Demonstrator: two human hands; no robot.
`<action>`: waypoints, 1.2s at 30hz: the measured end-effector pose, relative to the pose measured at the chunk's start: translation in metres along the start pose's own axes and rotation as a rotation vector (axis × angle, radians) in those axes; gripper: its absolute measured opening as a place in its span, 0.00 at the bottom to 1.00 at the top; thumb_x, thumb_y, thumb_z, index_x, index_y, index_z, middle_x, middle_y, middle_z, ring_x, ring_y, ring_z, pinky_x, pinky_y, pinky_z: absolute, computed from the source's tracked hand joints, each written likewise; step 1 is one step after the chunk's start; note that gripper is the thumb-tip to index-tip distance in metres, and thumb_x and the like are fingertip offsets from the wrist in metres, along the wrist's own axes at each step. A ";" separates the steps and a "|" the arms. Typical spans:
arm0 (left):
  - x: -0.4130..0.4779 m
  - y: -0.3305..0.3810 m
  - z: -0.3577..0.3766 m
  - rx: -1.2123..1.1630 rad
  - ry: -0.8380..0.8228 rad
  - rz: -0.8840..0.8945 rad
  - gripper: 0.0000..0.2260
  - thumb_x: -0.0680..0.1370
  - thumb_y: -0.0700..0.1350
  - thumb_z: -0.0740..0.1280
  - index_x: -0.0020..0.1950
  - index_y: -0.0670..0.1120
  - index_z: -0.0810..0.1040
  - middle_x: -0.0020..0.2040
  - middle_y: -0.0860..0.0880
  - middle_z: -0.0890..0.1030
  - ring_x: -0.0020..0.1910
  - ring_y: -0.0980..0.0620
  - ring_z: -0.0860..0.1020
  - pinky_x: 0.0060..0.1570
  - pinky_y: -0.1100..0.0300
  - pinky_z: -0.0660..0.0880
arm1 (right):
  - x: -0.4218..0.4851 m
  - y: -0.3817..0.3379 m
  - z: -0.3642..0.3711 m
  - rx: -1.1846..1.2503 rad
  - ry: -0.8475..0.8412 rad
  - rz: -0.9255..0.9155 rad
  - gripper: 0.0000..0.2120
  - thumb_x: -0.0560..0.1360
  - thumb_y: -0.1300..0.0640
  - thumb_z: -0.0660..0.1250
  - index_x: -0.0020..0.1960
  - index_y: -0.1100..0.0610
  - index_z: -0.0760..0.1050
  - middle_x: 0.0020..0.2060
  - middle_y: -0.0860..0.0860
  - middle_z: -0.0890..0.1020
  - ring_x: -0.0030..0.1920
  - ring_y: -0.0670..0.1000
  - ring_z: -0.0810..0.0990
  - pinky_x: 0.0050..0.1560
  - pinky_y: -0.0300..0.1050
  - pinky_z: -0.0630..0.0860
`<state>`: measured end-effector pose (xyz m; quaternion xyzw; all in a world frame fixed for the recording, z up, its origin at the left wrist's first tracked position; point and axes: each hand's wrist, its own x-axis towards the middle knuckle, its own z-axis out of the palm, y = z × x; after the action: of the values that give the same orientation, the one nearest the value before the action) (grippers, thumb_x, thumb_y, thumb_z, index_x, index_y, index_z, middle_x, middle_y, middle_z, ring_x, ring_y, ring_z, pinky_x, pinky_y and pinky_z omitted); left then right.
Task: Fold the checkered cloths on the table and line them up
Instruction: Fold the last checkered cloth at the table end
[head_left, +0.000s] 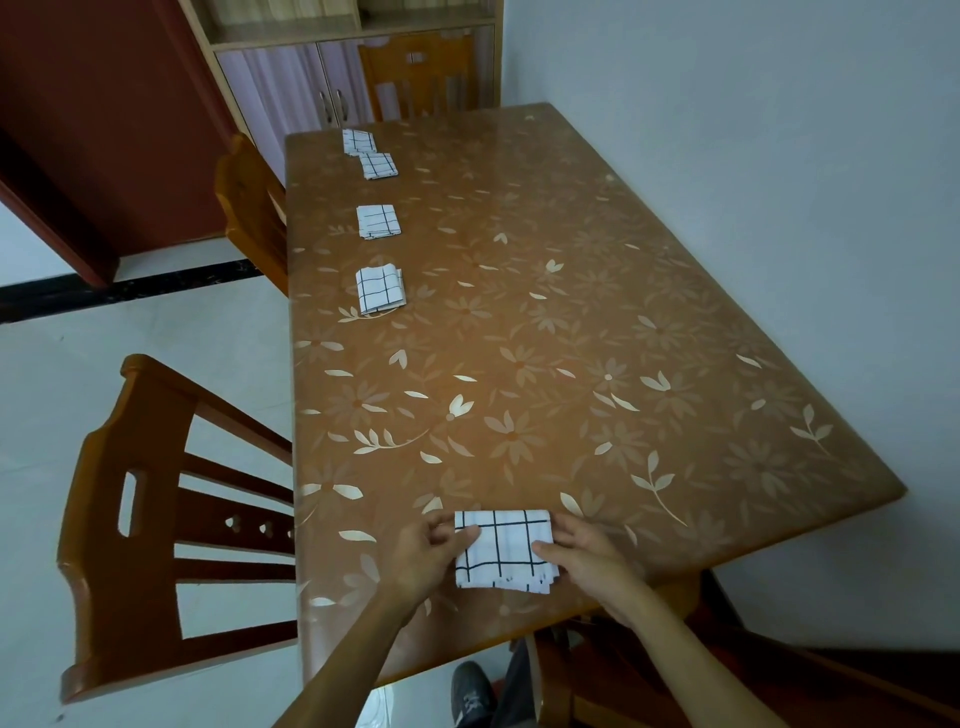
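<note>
A folded white cloth with a black check (503, 548) lies near the front edge of the brown flowered table (571, 338). My left hand (428, 558) grips its left edge, thumb on top. My right hand (582, 556) grips its right edge, thumb on the cloth. Several other folded checkered cloths lie in a row along the table's left side: one (379, 290) in the middle, one (378, 221) beyond it, and two (379, 165) (357, 141) at the far end, overlapping at a corner.
A wooden chair (156, 519) stands at the table's left front, another (249, 208) further back on the left, and a third (415, 78) at the far end. A cabinet (291, 83) stands behind. A white wall runs along the right.
</note>
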<state>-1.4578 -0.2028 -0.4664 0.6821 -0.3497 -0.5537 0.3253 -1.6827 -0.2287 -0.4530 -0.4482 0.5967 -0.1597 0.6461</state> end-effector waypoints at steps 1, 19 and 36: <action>0.000 0.001 0.000 0.014 0.012 -0.012 0.07 0.77 0.47 0.73 0.52 0.47 0.82 0.41 0.50 0.87 0.43 0.51 0.86 0.41 0.59 0.83 | 0.000 -0.001 0.001 -0.040 0.008 -0.007 0.13 0.77 0.56 0.69 0.59 0.44 0.78 0.49 0.42 0.86 0.50 0.44 0.85 0.58 0.53 0.80; -0.016 0.024 0.000 0.094 -0.007 0.244 0.07 0.77 0.45 0.72 0.41 0.48 0.78 0.35 0.46 0.84 0.38 0.51 0.84 0.36 0.57 0.80 | -0.024 -0.033 0.008 -0.634 0.251 -0.244 0.21 0.82 0.39 0.52 0.73 0.44 0.64 0.66 0.39 0.69 0.68 0.43 0.65 0.69 0.44 0.60; -0.061 0.096 -0.014 0.088 -0.158 0.415 0.19 0.78 0.58 0.68 0.36 0.44 0.77 0.31 0.44 0.76 0.32 0.47 0.78 0.34 0.53 0.75 | -0.061 -0.108 0.011 -0.842 0.115 -0.543 0.15 0.83 0.44 0.53 0.46 0.51 0.70 0.31 0.45 0.69 0.30 0.43 0.67 0.32 0.37 0.64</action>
<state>-1.4638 -0.2030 -0.3515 0.5636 -0.5308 -0.5110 0.3736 -1.6515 -0.2381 -0.3334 -0.7997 0.5056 -0.0919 0.3104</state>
